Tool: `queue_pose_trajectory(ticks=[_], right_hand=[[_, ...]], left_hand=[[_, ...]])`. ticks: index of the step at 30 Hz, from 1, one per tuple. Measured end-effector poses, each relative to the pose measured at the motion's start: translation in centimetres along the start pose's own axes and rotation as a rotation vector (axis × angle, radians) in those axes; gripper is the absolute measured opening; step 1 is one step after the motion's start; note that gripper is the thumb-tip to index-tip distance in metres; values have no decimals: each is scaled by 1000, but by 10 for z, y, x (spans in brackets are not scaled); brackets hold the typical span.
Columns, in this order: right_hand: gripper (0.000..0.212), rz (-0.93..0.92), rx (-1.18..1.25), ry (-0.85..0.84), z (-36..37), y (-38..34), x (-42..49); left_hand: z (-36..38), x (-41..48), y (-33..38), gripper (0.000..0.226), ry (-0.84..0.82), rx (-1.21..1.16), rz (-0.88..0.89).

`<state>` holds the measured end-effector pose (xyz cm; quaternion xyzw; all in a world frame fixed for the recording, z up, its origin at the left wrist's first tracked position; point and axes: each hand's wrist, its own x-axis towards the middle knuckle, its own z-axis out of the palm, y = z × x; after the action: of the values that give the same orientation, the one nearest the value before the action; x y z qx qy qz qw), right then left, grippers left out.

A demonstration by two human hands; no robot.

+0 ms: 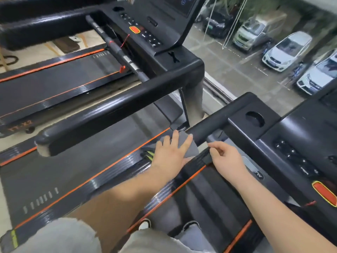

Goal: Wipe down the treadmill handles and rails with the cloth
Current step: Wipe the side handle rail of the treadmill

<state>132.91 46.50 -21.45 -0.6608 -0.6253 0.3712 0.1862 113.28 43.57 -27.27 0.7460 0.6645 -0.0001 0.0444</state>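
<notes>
- I see the left hand (169, 157) at centre frame, lying flat on the grey cloth (193, 148).
- Its fingers (175, 137) are straight and spread, pressing the cloth down rather than gripping it.
- The cloth is draped over the near treadmill's black handle (206, 132), just below where that bar meets the console (242, 128) with its round cup holder (255, 118).
- The right hand (228, 157) hangs just right of the cloth. Its fingers (215, 144) are loosely curled, thumb and forefinger close together. I see nothing held in them, and I cannot tell whether they touch the cloth's edge.
- An orange stop button (324, 192) sits at the right edge of the frame.
- A second treadmill's handrail (109, 110) crosses the middle left of the frame.
- Parked cars (286, 52) show in the upper right.
</notes>
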Motion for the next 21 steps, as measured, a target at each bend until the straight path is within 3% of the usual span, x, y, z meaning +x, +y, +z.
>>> queue_pose_trajectory(ticks=[6, 10, 14, 17, 19, 21], right_hand=[[30, -4, -179, 39, -66, 43, 14], [51, 75, -269, -72, -97, 73, 21], [51, 206, -203, -300, -108, 95, 17], [84, 201, -206, -362, -113, 107, 17], [91, 205, -342, -404, -120, 108, 13], [81, 260, -505, -444, -132, 113, 6]], left_hand=[[-3, 92, 59, 74, -35, 50, -51], [4, 74, 59, 72, 153, 35, -22], [10, 29, 62, 60, 303, -167, -57], [-8, 31, 86, 49, 365, -456, -147], [-18, 47, 106, 46, 373, -594, -155], [-16, 65, 134, 47, 308, -642, -28]])
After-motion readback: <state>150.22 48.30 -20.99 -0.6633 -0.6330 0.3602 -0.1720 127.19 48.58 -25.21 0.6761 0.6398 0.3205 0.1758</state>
